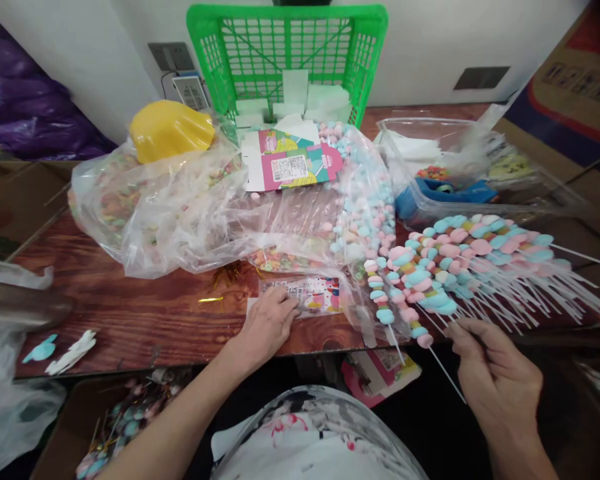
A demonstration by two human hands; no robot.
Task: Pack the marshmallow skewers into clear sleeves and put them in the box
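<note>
My left hand [267,323] presses curled fingers on the left end of a printed plastic bag [325,293], which lies flat near the table's front edge. At the right, my right hand [495,380] pinches the white stick of a marshmallow skewer [437,301], threaded with pink, blue and yellowish pieces. A big pile of similar marshmallow skewers [485,247] lies beyond that hand, sticks towards the right. Two separate skewers, one of them a short marshmallow skewer [379,293], lie to the left of the pile with their sticks over the edge.
Behind stand a green crate [287,10] with white boxes and a clear tub [480,207]. Plastic bags of gummy candy [145,213] and marshmallows [365,200] fill the middle, with a yellow bowl [173,130] and printed cartons [290,160] on top. White gloves [73,353] lie left.
</note>
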